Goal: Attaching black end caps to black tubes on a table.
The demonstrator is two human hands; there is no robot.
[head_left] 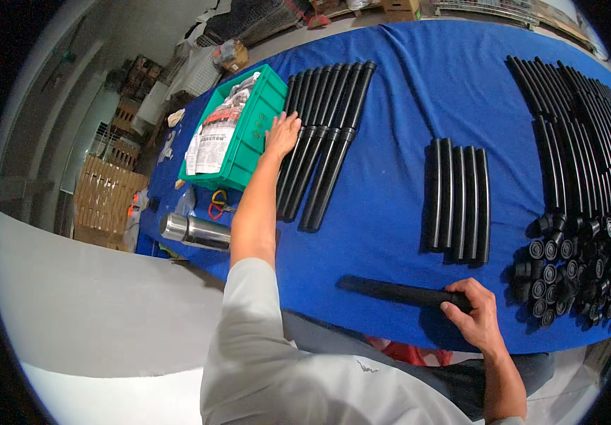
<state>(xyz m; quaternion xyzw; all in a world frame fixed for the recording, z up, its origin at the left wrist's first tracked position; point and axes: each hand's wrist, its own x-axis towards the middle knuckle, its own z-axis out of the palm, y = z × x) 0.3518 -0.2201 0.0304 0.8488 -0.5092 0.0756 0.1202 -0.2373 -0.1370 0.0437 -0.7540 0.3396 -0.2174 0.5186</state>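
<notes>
Near the front edge of the blue cloth, my right hand (pixel 479 317) is closed round the right end of a black tube (pixel 397 291). That tube lies roughly crosswise, its other end pointing left. Reaching far forward, my left hand (pixel 282 134) has its fingers spread and holds nothing. It is between the green crate (pixel 238 152) and two rows of black tubes with wider collared ends (pixel 323 170); whether it touches either I cannot tell. Several plain black tubes (pixel 459 202) lie side by side in the middle right.
On the right lie many more black tubes (pixel 564 163) and a pile of round black caps (pixel 567 269). Newspaper (pixel 217 138) sits in the crate. A steel thermos flask (pixel 196 230) and scissors (pixel 218 202) with red and yellow handles lie by my left forearm.
</notes>
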